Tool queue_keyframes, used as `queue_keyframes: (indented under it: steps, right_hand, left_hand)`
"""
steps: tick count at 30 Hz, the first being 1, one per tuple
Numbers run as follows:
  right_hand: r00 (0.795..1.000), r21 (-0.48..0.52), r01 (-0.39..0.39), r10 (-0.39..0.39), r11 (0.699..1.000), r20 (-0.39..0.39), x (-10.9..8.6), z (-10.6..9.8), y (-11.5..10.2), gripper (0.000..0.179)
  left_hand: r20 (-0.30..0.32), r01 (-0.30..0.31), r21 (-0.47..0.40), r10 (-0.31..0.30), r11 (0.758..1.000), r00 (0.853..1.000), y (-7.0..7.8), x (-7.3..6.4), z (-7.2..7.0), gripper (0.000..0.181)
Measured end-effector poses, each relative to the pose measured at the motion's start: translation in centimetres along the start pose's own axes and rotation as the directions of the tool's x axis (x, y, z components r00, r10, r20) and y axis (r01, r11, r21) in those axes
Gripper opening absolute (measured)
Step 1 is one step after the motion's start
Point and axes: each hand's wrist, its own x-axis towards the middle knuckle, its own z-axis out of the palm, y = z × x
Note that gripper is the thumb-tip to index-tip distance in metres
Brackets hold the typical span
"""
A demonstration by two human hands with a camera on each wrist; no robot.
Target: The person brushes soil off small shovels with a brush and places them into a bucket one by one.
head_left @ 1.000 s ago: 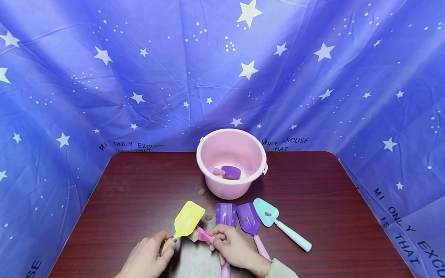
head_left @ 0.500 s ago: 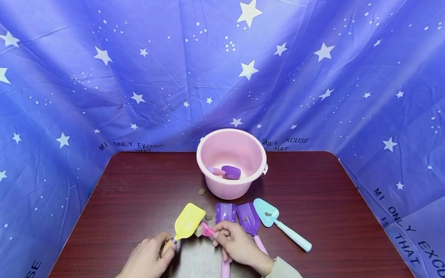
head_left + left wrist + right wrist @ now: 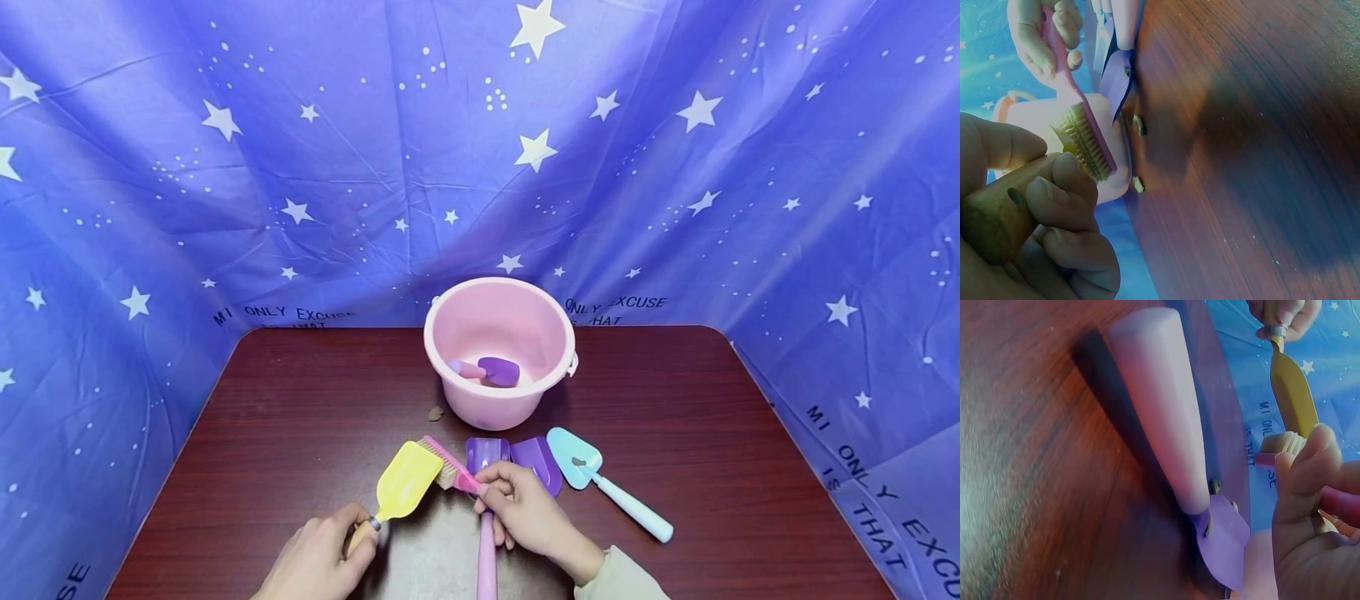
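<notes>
My left hand (image 3: 318,550) grips the wooden handle of a yellow toy shovel (image 3: 408,479), its blade pointing away. In my right hand (image 3: 528,521) is a pink brush (image 3: 467,481), held between thumb and fingers. Its pale bristles (image 3: 1088,140) face the shovel and overlap the blade's right edge in the head view. Below the right hand lies a purple shovel with a pink handle (image 3: 487,554). A second purple shovel (image 3: 542,467) is beside it, its handle hidden by the hand.
A pink bucket (image 3: 498,410) stands behind, holding a small purple shovel (image 3: 498,372). To the right lies a light-blue trowel (image 3: 573,454) with a brown flake (image 3: 578,462) on it. Another flake (image 3: 436,413) lies by the bucket. A blue starry cloth (image 3: 375,167) hangs round the table.
My right hand has moved right and slightly up, turning the brush so more of its head shows along the blade's edge. The yellow shovel has dropped slightly. A flake near the brush is now covered.
</notes>
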Motion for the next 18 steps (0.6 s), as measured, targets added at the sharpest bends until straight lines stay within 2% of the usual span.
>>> queue_keyframes:
  steps: [12, 18]
  right_hand:
    - [0.999, 0.012, -0.024, 0.024, 1.000, -0.034, -0.3, -1.4, -0.2, 0.021]
    - [0.999, -0.022, -0.022, 0.021, 1.000, -0.047, -0.6, -2.2, 0.4, 0.021]
  left_hand:
    - [0.021, -0.015, -0.004, 0.015, 1.000, 1.000, -0.7, -0.1, 0.1, 0.021]
    - [0.033, 0.003, -0.009, -0.003, 1.000, 0.999, -1.0, 0.2, 0.0, 0.020]
